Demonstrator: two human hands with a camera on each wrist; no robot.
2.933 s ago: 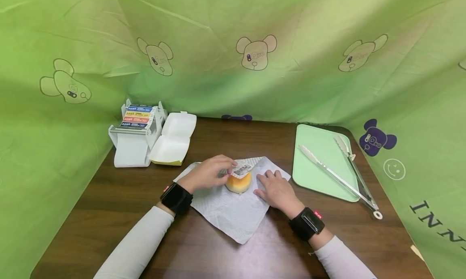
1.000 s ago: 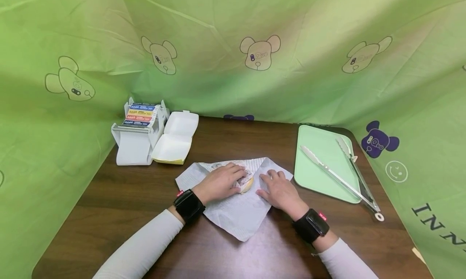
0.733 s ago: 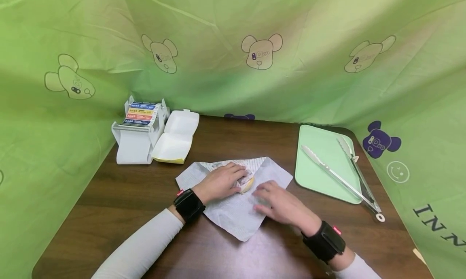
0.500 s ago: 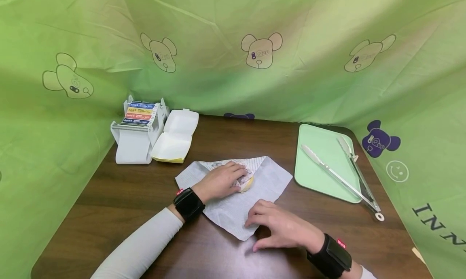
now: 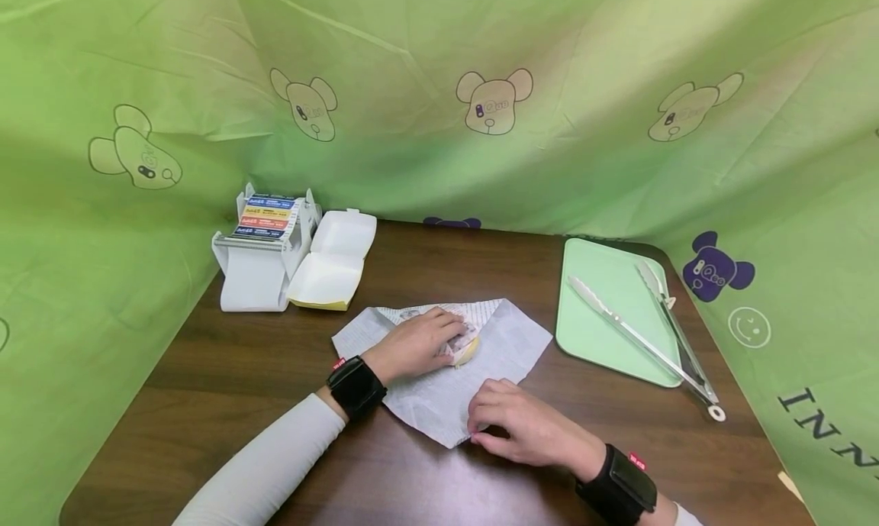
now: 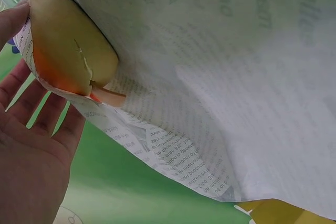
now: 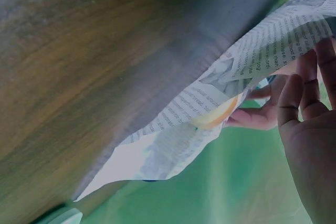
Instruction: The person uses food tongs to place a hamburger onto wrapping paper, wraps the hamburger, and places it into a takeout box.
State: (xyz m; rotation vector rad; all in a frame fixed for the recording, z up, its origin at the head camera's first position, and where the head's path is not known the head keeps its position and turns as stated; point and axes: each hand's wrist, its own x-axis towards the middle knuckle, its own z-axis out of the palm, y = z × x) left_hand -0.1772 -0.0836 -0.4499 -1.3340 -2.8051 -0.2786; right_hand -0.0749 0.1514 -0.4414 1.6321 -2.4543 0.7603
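Observation:
My left hand (image 5: 419, 343) lies over the printed fold of a sheet of wrapping paper (image 5: 439, 408), pressing it onto a round bun (image 5: 470, 352). The bun's near side peeks out beside the thumb. In the left wrist view, a strip of pinkish filling pokes out of the bun (image 6: 79, 40), and the fingers (image 6: 31, 98) stretch out straight along the paper-covered side. At the sheet's near right edge, my right hand (image 5: 525, 423) pinches the paper between thumb and bent fingers. From the right wrist, the printed paper (image 7: 205, 93) runs up to these fingertips.
A light green tray (image 5: 584, 327) stands at the right with metal tongs (image 5: 635, 339) across it, the handle end past its edge. At the back left are a roll dispenser (image 5: 257, 243) and an opened white takeaway box (image 5: 330, 270). A green printed curtain (image 5: 412, 144) surrounds the table.
My left hand has brought the far paper flap down over the bun and stayed there. My right hand has left the sheet's right side, come nearer and taken hold of the near edge.

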